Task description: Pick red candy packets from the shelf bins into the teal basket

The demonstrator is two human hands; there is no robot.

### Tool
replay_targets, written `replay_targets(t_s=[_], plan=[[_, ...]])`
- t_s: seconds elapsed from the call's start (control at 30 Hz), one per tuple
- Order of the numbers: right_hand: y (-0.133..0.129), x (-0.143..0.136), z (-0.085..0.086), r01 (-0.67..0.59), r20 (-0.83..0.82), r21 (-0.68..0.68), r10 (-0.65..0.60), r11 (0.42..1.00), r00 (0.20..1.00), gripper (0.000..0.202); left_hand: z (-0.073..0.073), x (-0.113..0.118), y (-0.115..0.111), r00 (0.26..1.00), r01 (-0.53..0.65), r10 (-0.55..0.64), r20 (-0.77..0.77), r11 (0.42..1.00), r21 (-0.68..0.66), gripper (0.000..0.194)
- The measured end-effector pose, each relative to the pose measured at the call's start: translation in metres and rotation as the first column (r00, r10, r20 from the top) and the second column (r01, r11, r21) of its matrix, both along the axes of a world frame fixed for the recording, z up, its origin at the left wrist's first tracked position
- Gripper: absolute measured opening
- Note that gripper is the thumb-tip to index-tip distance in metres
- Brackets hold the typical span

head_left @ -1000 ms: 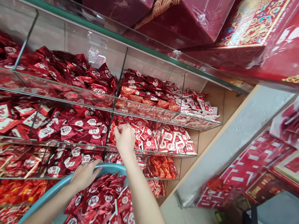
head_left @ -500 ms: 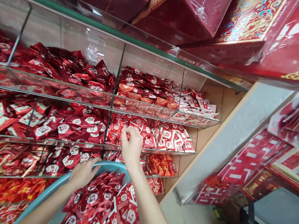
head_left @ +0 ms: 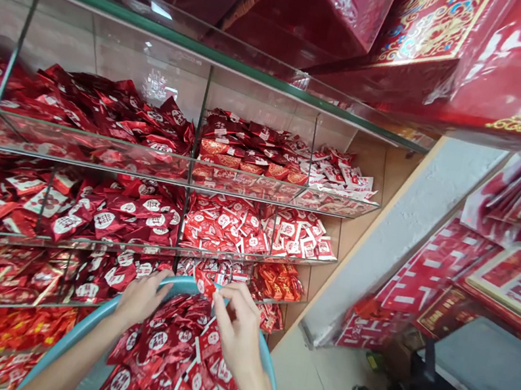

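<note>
A teal plastic basket (head_left: 82,332) at the bottom centre holds many dark red packets (head_left: 161,338) with white round labels, and brighter red-and-white packets on its right side. My left hand (head_left: 142,297) is closed on the basket's far left rim. Just above the far rim, my right hand (head_left: 235,324) pinches a small red packet (head_left: 204,283) between thumb and fingers. Behind it, a shelf compartment holds similar red packets (head_left: 223,222).
Glass shelves (head_left: 139,171) with dividers hold red and orange packets. Large red boxes (head_left: 315,18) sit on top. A white wall edge (head_left: 383,235), red paper goods (head_left: 433,264) and a dark chair (head_left: 458,388) are at the right.
My right hand has come down and back from the middle shelf to the basket's far rim, with a red packet now showing in its fingers. My left hand stays on the rim.
</note>
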State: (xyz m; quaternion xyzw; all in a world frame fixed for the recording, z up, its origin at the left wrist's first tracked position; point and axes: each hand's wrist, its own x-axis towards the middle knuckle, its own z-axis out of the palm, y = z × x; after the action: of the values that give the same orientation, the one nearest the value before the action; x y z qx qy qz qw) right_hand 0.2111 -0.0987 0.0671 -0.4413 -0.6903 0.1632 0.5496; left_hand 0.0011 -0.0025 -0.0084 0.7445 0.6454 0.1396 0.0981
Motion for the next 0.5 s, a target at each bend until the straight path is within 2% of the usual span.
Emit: replay_targets(t_s=[0.27,0.37,0.5], plan=[[-0.005,0.005,-0.012,0.011,-0.072,-0.080,-0.017,0.997,0.997,0.020,0.002,0.001,-0.001,1.000,0.003,-0.002,-0.004,1.000,0.015,0.031],[-0.004,0.002,-0.019,0.004,-0.103,-0.185,-0.023,0.983,0.994,0.021,0.001,0.001,0.000,1.000,0.004,-0.004,0.001,1.000,0.014,0.032],[0.000,-0.003,-0.029,-0.130,-0.294,-0.326,0.031,0.937,0.955,0.025,0.000,0.001,0.001,1.000,0.009,-0.009,-0.009,1.000,0.009,0.033]])
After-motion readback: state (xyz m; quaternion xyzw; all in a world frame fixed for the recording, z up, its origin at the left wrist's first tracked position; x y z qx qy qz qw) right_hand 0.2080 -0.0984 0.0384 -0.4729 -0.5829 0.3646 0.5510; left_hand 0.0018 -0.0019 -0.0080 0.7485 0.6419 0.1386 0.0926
